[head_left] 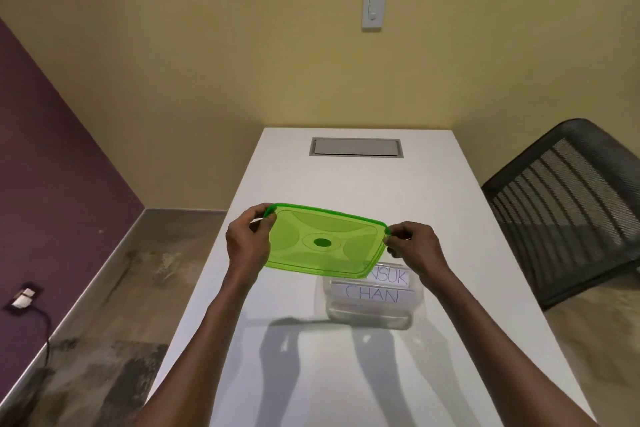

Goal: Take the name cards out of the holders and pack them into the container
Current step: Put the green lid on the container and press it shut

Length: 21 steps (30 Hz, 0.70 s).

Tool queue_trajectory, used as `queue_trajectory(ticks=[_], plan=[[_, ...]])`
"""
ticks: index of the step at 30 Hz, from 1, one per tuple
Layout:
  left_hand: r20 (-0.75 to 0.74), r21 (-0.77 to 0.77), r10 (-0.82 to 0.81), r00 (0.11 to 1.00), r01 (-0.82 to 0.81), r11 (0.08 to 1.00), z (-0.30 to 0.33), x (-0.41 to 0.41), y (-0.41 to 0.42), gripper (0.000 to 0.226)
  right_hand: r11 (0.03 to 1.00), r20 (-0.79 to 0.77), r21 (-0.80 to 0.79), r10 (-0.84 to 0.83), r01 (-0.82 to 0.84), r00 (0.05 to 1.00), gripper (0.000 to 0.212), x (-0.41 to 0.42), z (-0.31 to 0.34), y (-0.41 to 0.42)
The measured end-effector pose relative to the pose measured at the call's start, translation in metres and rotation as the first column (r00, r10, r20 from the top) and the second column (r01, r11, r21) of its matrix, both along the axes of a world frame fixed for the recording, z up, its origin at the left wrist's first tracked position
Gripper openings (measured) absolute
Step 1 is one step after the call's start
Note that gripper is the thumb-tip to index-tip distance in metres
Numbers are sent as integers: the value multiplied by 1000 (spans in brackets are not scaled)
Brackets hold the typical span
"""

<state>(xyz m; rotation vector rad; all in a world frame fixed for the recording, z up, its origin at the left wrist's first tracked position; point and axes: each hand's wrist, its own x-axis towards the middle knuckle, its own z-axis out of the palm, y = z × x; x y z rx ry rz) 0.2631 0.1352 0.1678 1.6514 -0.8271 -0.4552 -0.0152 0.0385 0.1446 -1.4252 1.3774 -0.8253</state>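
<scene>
A translucent green lid (325,241) hangs in the air above the white table (304,357), tilted toward me. My left hand (247,241) pinches its far left corner and my right hand (414,246) pinches its right corner. Below and to the right stands a clear plastic container (370,314) on the table. White name cards (372,293) with blue handwriting lie inside it. The lid's near edge covers part of the upper card and the container's far rim. No card holders are in view.
A grey cable hatch (356,147) is set into the table's far end. A black mesh chair (568,211) stands to the right of the table. A floor outlet with a cord (24,298) lies at the left wall.
</scene>
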Motion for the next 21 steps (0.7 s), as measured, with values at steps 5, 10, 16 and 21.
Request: queue_trajectory(ticks=[5, 10, 16, 21], plan=[[11, -113, -62, 998, 63, 992, 22, -24, -17, 19, 945, 262, 314, -176, 89, 949, 17, -32, -3, -12], [20, -185, -143, 989, 145, 972, 35, -36, -32, 25, 730, 365, 679, -244, -77, 899, 65, -47, -16, -20], [56, -244, -255, 965, 261, 934, 46, -44, -41, 25, 570, 477, 792, -350, -221, 806, 78, -38, -7, -30], [148, -268, -293, 945, 323, 908, 50, -45, -42, 25, 549, 570, 787, -475, -281, 670, 53, -31, 9, -34]])
